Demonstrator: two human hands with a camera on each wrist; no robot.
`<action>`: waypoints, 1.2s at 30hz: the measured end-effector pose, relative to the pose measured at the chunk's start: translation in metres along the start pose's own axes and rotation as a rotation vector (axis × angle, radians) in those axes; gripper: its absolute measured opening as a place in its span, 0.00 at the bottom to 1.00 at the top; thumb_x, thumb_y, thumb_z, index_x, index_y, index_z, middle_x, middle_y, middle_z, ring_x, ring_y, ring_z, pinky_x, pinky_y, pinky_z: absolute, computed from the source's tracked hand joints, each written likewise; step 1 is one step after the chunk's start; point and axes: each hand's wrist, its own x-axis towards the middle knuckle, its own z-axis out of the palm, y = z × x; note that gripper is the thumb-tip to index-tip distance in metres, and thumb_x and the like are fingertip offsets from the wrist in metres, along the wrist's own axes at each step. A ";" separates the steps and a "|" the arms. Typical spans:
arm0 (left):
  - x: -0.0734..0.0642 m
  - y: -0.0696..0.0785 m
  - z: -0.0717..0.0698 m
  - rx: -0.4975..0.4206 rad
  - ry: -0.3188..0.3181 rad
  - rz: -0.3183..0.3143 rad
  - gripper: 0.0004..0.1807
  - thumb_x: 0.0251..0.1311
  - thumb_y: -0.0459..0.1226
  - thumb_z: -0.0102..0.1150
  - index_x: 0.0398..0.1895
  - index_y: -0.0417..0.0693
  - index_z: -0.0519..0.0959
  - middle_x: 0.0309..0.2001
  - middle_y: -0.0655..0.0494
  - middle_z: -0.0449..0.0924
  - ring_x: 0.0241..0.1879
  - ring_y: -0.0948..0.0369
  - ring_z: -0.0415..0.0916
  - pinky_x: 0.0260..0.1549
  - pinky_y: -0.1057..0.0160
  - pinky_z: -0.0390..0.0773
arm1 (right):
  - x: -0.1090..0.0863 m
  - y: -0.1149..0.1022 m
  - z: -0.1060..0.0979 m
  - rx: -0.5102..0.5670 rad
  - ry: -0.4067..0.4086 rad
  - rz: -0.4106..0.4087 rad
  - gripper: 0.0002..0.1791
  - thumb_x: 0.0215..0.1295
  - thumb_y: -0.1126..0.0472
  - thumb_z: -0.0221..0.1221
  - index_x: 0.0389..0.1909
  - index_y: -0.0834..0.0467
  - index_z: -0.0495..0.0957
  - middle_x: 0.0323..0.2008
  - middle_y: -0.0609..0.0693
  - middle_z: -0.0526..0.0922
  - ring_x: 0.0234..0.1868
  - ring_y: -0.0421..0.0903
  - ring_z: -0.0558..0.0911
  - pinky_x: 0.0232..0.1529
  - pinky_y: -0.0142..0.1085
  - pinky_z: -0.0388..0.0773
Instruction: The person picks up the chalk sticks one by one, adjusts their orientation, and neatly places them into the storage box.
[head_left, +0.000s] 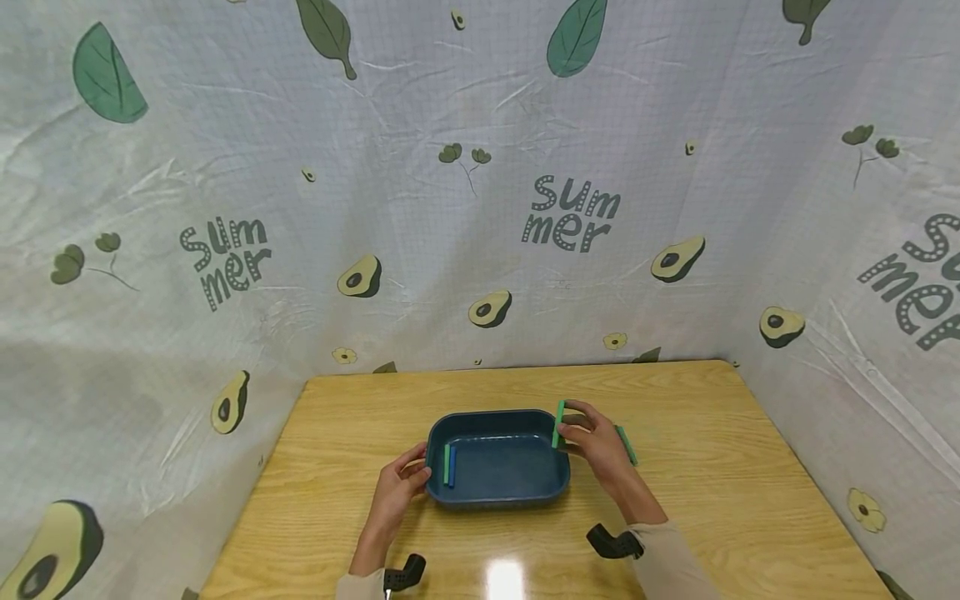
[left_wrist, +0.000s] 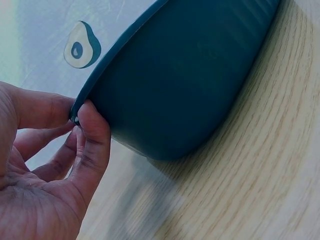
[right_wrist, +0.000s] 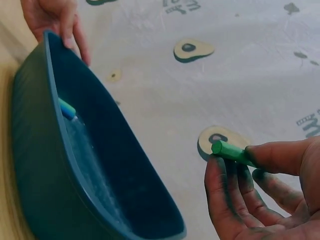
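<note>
Head view: right hand (head_left: 596, 442) is pinching stick (head_left: 558, 424) by tray's (head_left: 495, 503) far-right corner, left hand (head_left: 396, 493) pinching rim (left_wrist: 120, 47); smudged fingers (right_wrist: 217, 187) may slip.

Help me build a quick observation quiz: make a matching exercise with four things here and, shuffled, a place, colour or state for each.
1. Left hand
2. Right hand
3. Blue stick
4. Table

A. Lying inside the tray
B. Pinching a green stick
C. Light brown, wood-grained
D. Gripping the tray's rim

Pairs: 1-D, 2-B, 3-A, 4-C
</note>
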 end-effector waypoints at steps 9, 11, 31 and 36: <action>-0.001 0.000 0.001 -0.006 -0.012 0.014 0.26 0.65 0.25 0.54 0.67 0.36 0.69 0.60 0.35 0.69 0.47 0.57 0.77 0.33 0.66 0.80 | 0.003 -0.002 0.020 -0.017 -0.032 0.002 0.29 0.68 0.67 0.57 0.70 0.59 0.64 0.56 0.65 0.74 0.43 0.45 0.83 0.47 0.47 0.82; -0.002 0.000 0.001 -0.008 -0.016 0.023 0.26 0.65 0.25 0.54 0.67 0.35 0.69 0.60 0.34 0.68 0.45 0.58 0.77 0.33 0.66 0.80 | 0.003 -0.003 0.026 -0.018 -0.040 0.004 0.29 0.68 0.67 0.58 0.69 0.60 0.64 0.56 0.66 0.74 0.44 0.46 0.83 0.48 0.49 0.82; -0.001 0.002 0.000 -0.010 -0.007 -0.010 0.26 0.65 0.24 0.53 0.68 0.38 0.69 0.60 0.38 0.70 0.47 0.57 0.76 0.33 0.67 0.79 | 0.016 0.008 0.077 -0.070 -0.162 0.073 0.29 0.66 0.66 0.60 0.67 0.63 0.66 0.51 0.66 0.78 0.40 0.51 0.85 0.44 0.51 0.83; -0.002 0.001 0.000 -0.002 -0.005 -0.004 0.26 0.65 0.24 0.53 0.67 0.38 0.70 0.60 0.37 0.70 0.46 0.57 0.77 0.33 0.66 0.79 | 0.020 0.015 0.088 -0.080 -0.184 0.112 0.29 0.65 0.66 0.61 0.66 0.63 0.67 0.49 0.63 0.79 0.37 0.49 0.85 0.43 0.49 0.84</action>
